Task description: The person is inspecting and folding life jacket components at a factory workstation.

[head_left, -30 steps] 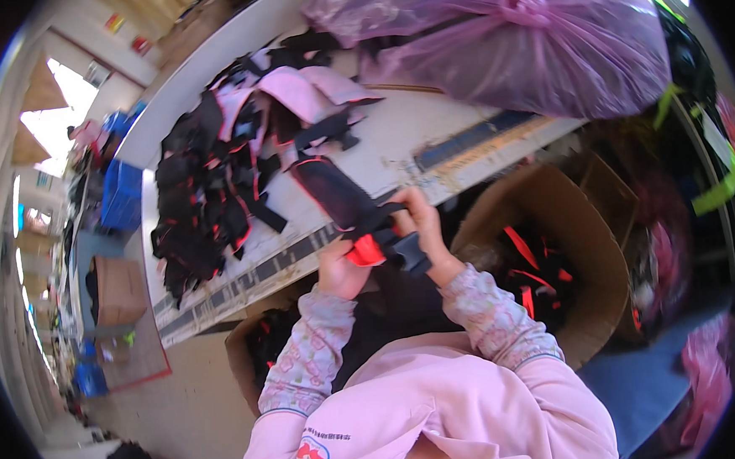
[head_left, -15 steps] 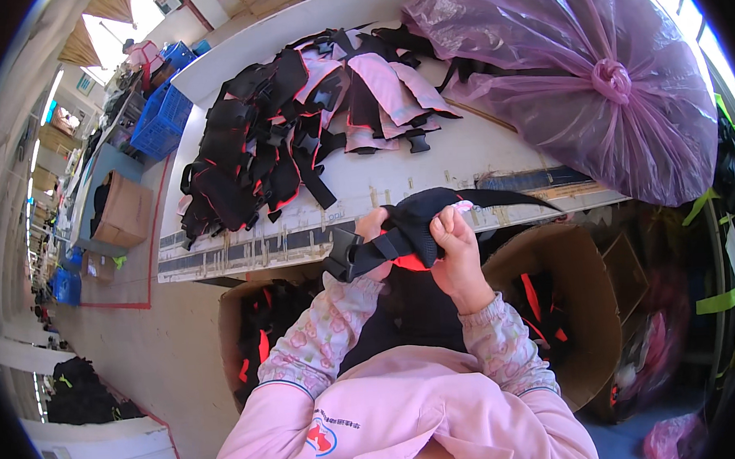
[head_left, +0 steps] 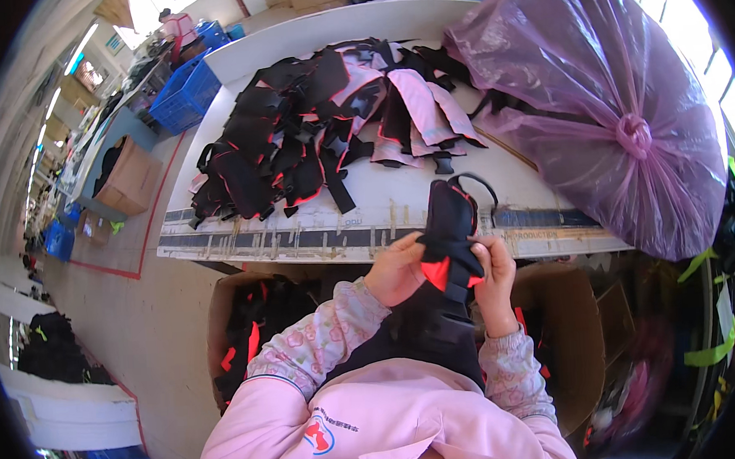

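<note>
A black padded strap (head_left: 449, 216) with red-orange lining is folded up between my hands, just off the near edge of the white table (head_left: 382, 197). My left hand (head_left: 397, 270) pinches its left side, fingertips on a black band. My right hand (head_left: 495, 274) grips the right side, with its thumb and fingers closed. A thin black tail loops over the strap's far end, and a webbing end hangs below it, partly blurred. Beyond on the table lies a pile of similar black straps (head_left: 246, 174) with red edges and buckles, some showing pink faces (head_left: 414, 100).
A large tied purple plastic bag (head_left: 577, 74) covers the table's right end. Cardboard boxes (head_left: 588, 334) holding black and red pieces stand below the table edge on both sides. Blue crates (head_left: 181, 98) and another carton (head_left: 129, 178) are at the left, across the floor.
My hands have turned the strap from lying sideways to pointing away from me. The buckle at its left end no longer shows there. The view has shifted slightly.
</note>
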A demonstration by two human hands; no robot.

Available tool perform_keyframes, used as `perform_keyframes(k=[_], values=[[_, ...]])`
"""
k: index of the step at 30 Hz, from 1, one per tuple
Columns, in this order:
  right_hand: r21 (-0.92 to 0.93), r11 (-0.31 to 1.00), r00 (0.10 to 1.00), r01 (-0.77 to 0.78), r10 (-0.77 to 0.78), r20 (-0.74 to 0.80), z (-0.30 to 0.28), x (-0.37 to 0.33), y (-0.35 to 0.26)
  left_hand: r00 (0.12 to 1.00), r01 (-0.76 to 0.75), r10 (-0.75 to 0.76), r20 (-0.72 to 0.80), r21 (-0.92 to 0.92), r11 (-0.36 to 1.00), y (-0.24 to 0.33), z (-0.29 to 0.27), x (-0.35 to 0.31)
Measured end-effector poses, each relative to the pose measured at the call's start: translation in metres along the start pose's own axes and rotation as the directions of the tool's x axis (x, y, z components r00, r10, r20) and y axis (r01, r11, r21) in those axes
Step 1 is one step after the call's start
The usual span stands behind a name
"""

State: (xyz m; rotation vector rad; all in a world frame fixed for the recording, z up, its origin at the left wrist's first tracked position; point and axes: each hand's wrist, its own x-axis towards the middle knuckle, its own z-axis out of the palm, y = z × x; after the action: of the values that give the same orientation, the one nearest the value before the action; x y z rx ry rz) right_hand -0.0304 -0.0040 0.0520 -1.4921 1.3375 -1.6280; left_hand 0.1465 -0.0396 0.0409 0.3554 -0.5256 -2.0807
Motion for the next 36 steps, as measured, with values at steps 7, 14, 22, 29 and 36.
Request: perform_keyframes(k=[7,14,22,29,36], values=[[0.121,0.975,0.966,-0.189,0.206,-0.158,-0.022,0.009,0.007,0.929,0.144,-0.182,0.321,0.138,0.980,0.000,-0.026,0.004],[0.788,0.398,0.870,-0.470,0.363,0.335,-0.017,0.013,-0.013,0.960,-0.005,-0.016,0.281,0.074,0.997,0.015,-0.017,0.012],[0.383,0.920,0.992,-0.084,0.114,-0.055,-0.012,0.015,0.003,0.993,-0.051,0.032,0.111,0.180,0.982,0.002,-0.001,0.023],[0.577,0.779,0.949,-0.244,0.315,-0.024,-0.014,0.022,-0.002,0.914,-0.377,0.291,0.283,0.860,0.345,-0.005,0.041,0.030],[0.733,0.293,0.717,-0.613,0.595,0.362,0.009,-0.007,-0.007,0.842,-0.337,0.532,0.089,0.857,0.389,-0.015,0.032,0.047]])
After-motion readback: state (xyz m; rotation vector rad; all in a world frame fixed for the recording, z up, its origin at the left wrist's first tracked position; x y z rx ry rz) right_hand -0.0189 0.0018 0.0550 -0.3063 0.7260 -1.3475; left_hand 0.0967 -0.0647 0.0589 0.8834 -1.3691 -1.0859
